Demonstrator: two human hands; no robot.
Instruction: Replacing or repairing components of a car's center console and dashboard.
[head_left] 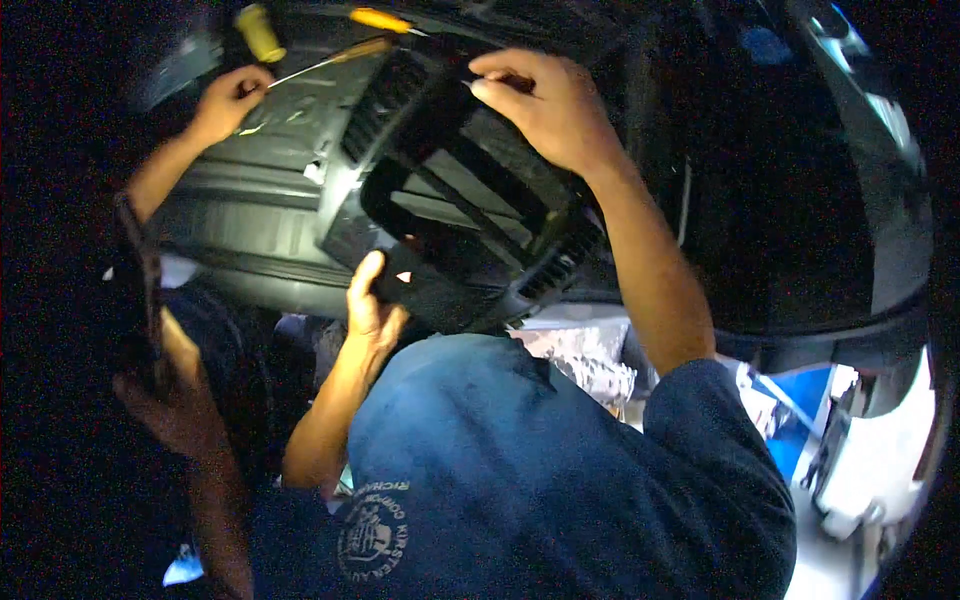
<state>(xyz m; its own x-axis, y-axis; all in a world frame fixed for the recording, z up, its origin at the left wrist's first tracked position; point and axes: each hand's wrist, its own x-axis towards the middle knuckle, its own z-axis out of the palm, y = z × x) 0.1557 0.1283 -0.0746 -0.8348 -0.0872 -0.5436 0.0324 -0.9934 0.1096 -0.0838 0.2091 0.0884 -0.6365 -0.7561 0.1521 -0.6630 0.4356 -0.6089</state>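
Note:
A black plastic dash trim panel [346, 213] with slatted air vents and a large rectangular opening stands tilted in front of me. My left hand [372, 305] grips its lower left edge, thumb on the face and the other fingers partly hidden. Over the panel's top edge, my right hand [545, 105] has thumb and index finger close together. A tiny glint shows at those fingertips, too small to name. To the left, a co-worker's hand [228, 102] is at the shaft end of a screwdriver [362, 50] with a brownish-orange handle.
Behind the panel lie a yellow-orange handled tool [380, 19] and a yellow cylindrical object [260, 34]. A grey ribbed plastic surface [250, 225] runs along the left. A co-worker's dim forearm [205, 440] is close on my left. White and blue things [880, 450] appear at the lower right.

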